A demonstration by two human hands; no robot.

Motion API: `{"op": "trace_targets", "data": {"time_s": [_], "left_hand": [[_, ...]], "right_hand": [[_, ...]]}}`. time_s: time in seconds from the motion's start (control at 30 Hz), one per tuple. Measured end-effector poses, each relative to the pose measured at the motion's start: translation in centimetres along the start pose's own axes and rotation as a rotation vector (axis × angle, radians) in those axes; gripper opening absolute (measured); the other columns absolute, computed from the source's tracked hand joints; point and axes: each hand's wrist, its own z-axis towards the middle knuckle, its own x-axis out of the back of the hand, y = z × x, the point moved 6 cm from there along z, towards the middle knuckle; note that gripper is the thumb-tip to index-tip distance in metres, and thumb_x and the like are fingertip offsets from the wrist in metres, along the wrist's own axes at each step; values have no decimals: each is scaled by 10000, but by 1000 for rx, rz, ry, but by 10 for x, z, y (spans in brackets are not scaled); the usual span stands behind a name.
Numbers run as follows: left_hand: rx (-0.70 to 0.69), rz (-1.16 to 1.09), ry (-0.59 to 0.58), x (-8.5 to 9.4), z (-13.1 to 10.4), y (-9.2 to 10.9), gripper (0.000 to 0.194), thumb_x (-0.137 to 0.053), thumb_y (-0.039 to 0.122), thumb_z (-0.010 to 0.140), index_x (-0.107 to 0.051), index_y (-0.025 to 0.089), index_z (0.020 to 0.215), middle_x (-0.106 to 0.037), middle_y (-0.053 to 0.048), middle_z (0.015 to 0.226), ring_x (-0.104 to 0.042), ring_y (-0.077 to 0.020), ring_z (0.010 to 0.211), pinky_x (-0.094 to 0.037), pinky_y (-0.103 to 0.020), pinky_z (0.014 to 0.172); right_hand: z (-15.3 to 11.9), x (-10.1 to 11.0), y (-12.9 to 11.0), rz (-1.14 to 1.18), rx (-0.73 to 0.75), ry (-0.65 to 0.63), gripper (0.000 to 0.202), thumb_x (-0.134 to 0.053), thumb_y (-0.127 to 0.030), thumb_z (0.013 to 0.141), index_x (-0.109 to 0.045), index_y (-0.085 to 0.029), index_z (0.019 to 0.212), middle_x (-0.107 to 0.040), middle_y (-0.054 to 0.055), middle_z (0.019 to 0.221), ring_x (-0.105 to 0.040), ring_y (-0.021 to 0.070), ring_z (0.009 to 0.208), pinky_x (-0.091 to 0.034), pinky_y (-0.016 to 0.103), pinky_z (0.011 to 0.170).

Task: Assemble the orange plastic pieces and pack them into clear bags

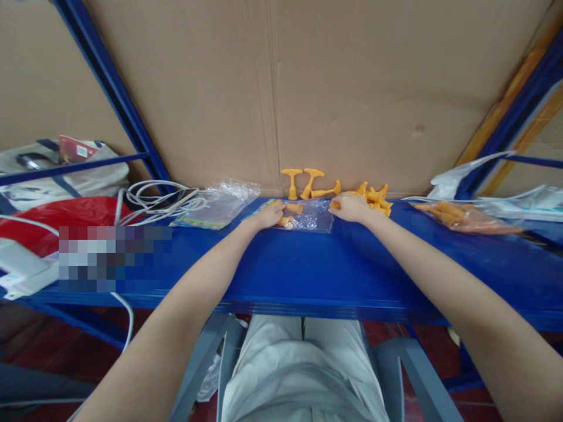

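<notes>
My left hand (269,215) is closed on the left end of a clear plastic bag (314,221) lying on the blue shelf. Two orange-yellow plastic pieces (294,208) show in or on the bag beside my fingertips. At the bag's right end, my right hand (350,207) has its fingers closed around another orange-yellow piece (335,205), mostly hidden. Behind the bag, two T-shaped yellow plastic pieces (292,183) lean near the cardboard, with a yellow piece (326,190) lying beside them. A pile of similar yellow pieces (379,198) sits just behind my right hand.
Left of the bag lies another clear bag (215,211) with a colourful strip, near coiled white cables (162,202). A filled bag of orange pieces (461,218) lies at right. Cardboard (352,88) backs the blue shelf (299,272); blue posts (118,94) stand at the sides.
</notes>
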Motion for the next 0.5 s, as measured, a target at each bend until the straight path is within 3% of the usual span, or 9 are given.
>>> {"op": "trace_targets", "data": {"time_s": [0.1,0.3,0.5], "left_hand": [[-2,-37,2,0,0,-2,552,-300,253,921,-477,162,1436,-406,-56,1555,-317,-203,1464,-176,-351,1224],[4,-52,-10,3,-2,1,564,-298,248,919,-471,114,1438,-390,-88,1561,-298,-203,1472,-163,-330,1225],[21,-45,-36,5,-4,-1,578,-297,242,915,-438,128,1465,-398,-88,1557,-346,-214,1449,-193,-346,1217]], "right_hand": [[-6,-11,15,55,11,-51,481,-484,-394,931,-599,-187,1348,-643,150,1317,-589,345,1217,-458,498,987],[-13,-9,25,92,8,-33,484,-489,-315,890,-604,-230,1353,-663,101,1298,-620,311,1177,-486,425,971],[-25,-2,30,-24,-112,-79,501,-537,-273,847,-601,-133,1324,-626,180,1324,-578,358,1226,-451,492,997]]}}
